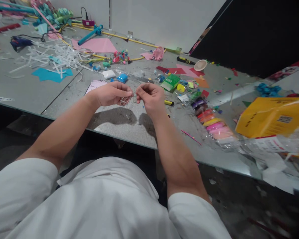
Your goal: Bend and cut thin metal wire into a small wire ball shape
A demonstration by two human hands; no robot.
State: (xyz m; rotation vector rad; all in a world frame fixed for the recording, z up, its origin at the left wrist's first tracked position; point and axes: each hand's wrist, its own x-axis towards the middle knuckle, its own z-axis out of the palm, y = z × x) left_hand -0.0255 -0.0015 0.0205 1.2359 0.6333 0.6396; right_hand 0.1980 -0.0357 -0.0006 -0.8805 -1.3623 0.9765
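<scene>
My left hand (113,93) is held just above the table, its fingers pinched on a small bunch of thin metal rings (126,100). Close beside it, my right hand (153,97) has thumb and forefinger pressed together; whatever is between them is too small to make out. The fingertips of both hands nearly meet. Behind my left wrist lies a phone (96,85) with a lit screen. Just beyond my hands are a blue packet (122,78) and a white packet (108,74). A yellow cutter (168,103) lies partly hidden behind my right hand.
To the right are a green packet (170,82), a row of coloured clay packs (214,124) and a yellow bag (274,116). White paper strips (57,54), a glue gun (20,42) and pink paper (96,45) lie at the left and back. The table's front edge runs beneath my forearms.
</scene>
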